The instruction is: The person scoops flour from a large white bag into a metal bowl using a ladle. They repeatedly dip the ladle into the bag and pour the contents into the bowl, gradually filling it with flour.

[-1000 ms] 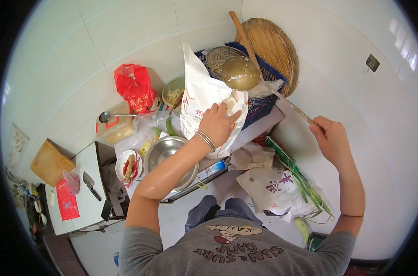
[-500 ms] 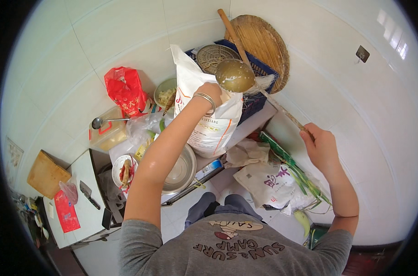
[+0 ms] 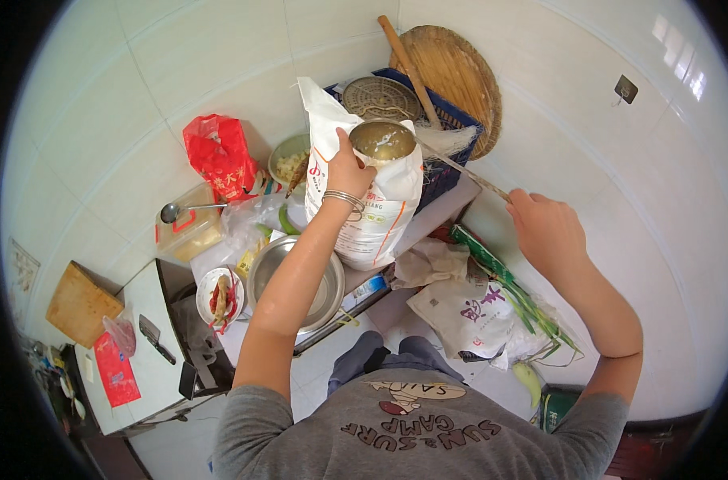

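Note:
My right hand (image 3: pixel 546 232) is closed round the long thin handle of a large metal ladle (image 3: pixel 382 141). Its wide bowl, with white traces inside, sits at the open mouth of a tall white sack (image 3: pixel 372 228). At the near left of that mouth, my left hand (image 3: pixel 349 172) grips the sack's rim, its thumb up by the ladle bowl. Metal bangles circle the left wrist. What the sack contains is hidden. Close under my left forearm stands a steel basin (image 3: pixel 324 296), partly covered by the arm.
Behind the sack is a blue crate (image 3: pixel 440 188) with a rolling pin (image 3: pixel 408 68); a round wooden board (image 3: pixel 460 80) leans there. Left are a bowl of chopped food (image 3: pixel 290 164), a red bag (image 3: pixel 218 156), a plate (image 3: pixel 209 300) and a cleaver (image 3: pixel 156 338). Green onions (image 3: pixel 532 312) lie right.
The ladle bowl has come down and left from above the crate to the sack's mouth. My left hand has shifted left along the rim; my right hand has moved slightly left and up.

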`<state>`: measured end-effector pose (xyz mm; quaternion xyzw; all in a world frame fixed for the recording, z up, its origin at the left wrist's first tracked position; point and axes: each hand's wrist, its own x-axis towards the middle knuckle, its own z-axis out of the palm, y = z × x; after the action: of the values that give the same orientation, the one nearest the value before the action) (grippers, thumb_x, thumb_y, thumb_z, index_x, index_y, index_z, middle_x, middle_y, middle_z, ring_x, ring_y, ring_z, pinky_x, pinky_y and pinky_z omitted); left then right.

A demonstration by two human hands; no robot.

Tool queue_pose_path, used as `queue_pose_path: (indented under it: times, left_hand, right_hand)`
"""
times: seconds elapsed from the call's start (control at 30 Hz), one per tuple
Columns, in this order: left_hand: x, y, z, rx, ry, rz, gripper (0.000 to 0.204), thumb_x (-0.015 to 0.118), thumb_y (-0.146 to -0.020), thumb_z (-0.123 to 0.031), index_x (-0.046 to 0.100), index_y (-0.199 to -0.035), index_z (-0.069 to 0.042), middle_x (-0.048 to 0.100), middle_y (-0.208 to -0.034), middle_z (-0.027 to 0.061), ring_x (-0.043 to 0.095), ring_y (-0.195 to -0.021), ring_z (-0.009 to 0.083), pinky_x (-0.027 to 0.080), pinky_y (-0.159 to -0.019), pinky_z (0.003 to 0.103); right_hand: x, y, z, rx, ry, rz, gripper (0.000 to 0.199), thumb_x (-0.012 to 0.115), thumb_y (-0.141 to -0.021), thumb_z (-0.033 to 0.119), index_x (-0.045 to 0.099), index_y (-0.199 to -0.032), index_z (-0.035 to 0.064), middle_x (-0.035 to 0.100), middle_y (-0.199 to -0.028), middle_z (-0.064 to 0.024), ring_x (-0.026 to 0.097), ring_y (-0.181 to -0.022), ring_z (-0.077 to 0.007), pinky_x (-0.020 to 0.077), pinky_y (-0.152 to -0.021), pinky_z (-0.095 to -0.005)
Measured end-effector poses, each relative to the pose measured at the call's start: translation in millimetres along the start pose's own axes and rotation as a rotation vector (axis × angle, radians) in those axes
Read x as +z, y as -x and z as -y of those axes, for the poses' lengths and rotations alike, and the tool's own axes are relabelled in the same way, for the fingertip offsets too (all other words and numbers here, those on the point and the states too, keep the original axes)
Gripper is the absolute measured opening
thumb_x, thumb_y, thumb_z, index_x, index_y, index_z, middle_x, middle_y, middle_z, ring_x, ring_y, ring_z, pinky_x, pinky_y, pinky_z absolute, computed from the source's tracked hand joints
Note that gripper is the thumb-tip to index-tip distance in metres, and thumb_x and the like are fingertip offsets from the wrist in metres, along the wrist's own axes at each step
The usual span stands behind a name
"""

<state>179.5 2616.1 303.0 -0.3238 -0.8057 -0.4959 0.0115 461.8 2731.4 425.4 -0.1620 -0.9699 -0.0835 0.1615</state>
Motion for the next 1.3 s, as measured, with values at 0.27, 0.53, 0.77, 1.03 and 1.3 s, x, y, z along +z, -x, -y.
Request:
queue_pose_path:
  times: [0.27, 0.53, 0.77, 1.03, 1.3]
  left_hand:
    - [12, -9, 36, -0.178, -0.141, -0.105, 0.036, 0.066, -0.068, -0.001, 0.041, -0.093, 0.006, 0.058, -0.067, 0.0161, 0.061, -0.049, 0.0216, 0.052, -0.043, 0.031]
    - [6, -3, 23, -0.576, 0.772, 0.148, 0.013, 0.059, -0.079, -0.004, 0.050, -0.077, 0.005, 0.059, -0.071, 0.0132, 0.063, -0.055, 0.0217, 0.057, -0.049, 0.029]
    - [14, -4, 1, -0.317, 0.546, 0.021, 0.018, 0.049, -0.080, -0.007, 0.050, -0.066, 0.005, 0.057, -0.055, 0.0138, 0.061, -0.045, 0.0211, 0.050, -0.038, 0.029]
    - [17, -15, -25, -0.214, 0.400, 0.062, 0.021, 0.047, -0.081, -0.008, 0.050, -0.065, 0.005, 0.055, -0.055, 0.0131, 0.060, -0.045, 0.0198, 0.049, -0.037, 0.030]
    - [20, -17, -19, -0.154, 0.398, 0.103, 0.024, 0.051, -0.083, -0.012, 0.046, -0.065, 0.003, 0.055, -0.053, 0.0117, 0.057, -0.043, 0.0169, 0.048, -0.039, 0.028]
  right_hand:
    - [-9, -15, 19, -0.145, 0.131, 0.040, 0.018, 0.050, -0.071, 0.003, 0.052, -0.089, 0.0018, 0.056, -0.067, -0.0143, 0.059, -0.060, -0.0316, 0.0471, -0.050, -0.0403]
    - [35, -7, -6, -0.067, 0.090, -0.009, 0.012, 0.050, -0.074, 0.005, 0.050, -0.086, 0.0042, 0.055, -0.068, -0.0134, 0.059, -0.061, -0.0313, 0.0469, -0.052, -0.0415]
    - [19, 3, -18, -0.044, 0.195, 0.174, 0.007, 0.047, -0.081, 0.007, 0.048, -0.087, 0.0042, 0.058, -0.075, -0.0148, 0.060, -0.067, -0.0316, 0.0489, -0.056, -0.0417]
    - [30, -51, 22, -0.059, 0.111, 0.217, 0.010, 0.051, -0.077, 0.006, 0.054, -0.085, 0.0004, 0.062, -0.077, -0.0165, 0.063, -0.073, -0.0310, 0.0513, -0.061, -0.0398]
    - [33, -138, 25, -0.262, 0.138, 0.526, 0.012, 0.054, -0.074, 0.008, 0.061, -0.069, -0.0012, 0.060, -0.065, -0.0132, 0.061, -0.060, -0.0271, 0.0486, -0.050, -0.0360]
